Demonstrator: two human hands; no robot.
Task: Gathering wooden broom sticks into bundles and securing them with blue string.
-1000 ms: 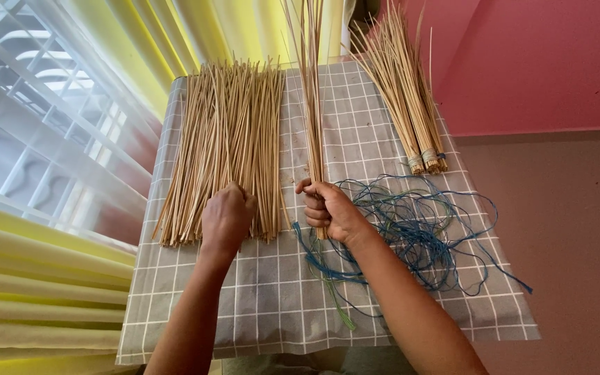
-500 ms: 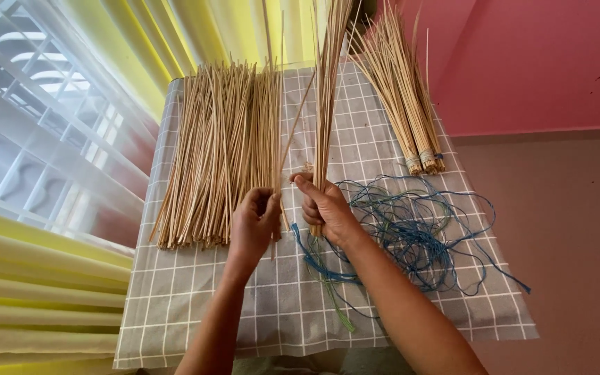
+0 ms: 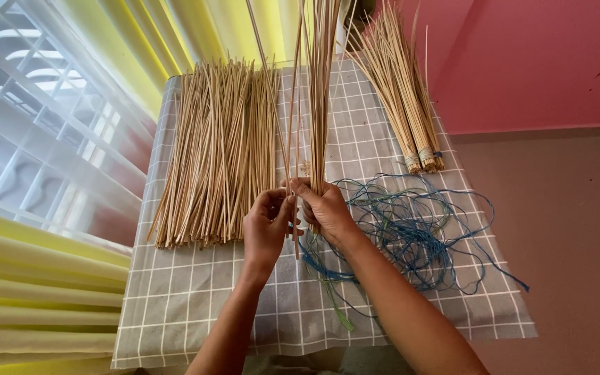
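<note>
Bright daylight pours in from the window (image 3: 29,118) on the left, bleaching its panes nearly white and making the yellow curtain (image 3: 43,278) glow. The checked cloth (image 3: 196,305) is evenly lit, with only soft, short shadows. Everything reads sharp in the middle; straight lines bend toward the left edge and corners. The pink wall (image 3: 522,62) shows no glare.

Held stick bunch (image 3: 319,90): upper ends run off the top edge. Lower ends hidden inside right hand (image 3: 324,208). Left hand (image 3: 267,226) fingertips covered by single stick (image 3: 272,111). Both forearms cut by bottom edge. Blue cord tangle (image 3: 411,226): individual strands too fine to separate.
</note>
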